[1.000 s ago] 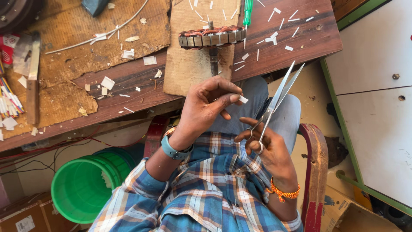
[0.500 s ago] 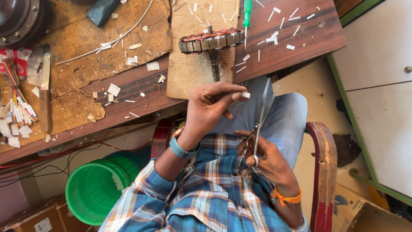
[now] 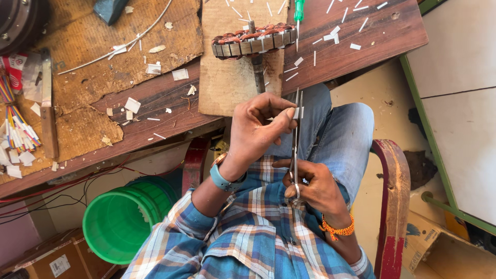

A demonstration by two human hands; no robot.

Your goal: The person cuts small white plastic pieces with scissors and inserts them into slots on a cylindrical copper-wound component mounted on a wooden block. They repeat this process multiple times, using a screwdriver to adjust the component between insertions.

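A seated person, viewed from above, works over the lap at the edge of a wooden workbench (image 3: 361,46). The left hand (image 3: 258,132) is curled, its thumb and forefinger pinched on a small white paper strip (image 3: 298,112) held up just below the bench edge. The right hand (image 3: 312,186) is closed through the handles of a pair of scissors (image 3: 295,139), whose blades point up and away from the body, nearly shut, with the strip lying against them at the fingertips of the left hand. The left wrist carries a blue-strapped watch (image 3: 223,178); the right wrist carries an orange thread band (image 3: 338,227). Directly beyond the hands, on a cardboard sheet (image 3: 227,82), lies a round motor winding core (image 3: 254,40) with copper coils and a shaft pointing toward the person. A green-handled screwdriver (image 3: 298,13) stands just beside the core, and many cut white paper pieces (image 3: 336,33) are scattered over the bench top. At the left edge sits a bundle of coloured wires (image 3: 18,132). Below the bench a green plastic bucket (image 3: 121,222) stands by the person's left elbow, and the red-painted chair arm (image 3: 393,206) curves beside the right forearm. The blue jeans (image 3: 341,139) fill the space under the hands.
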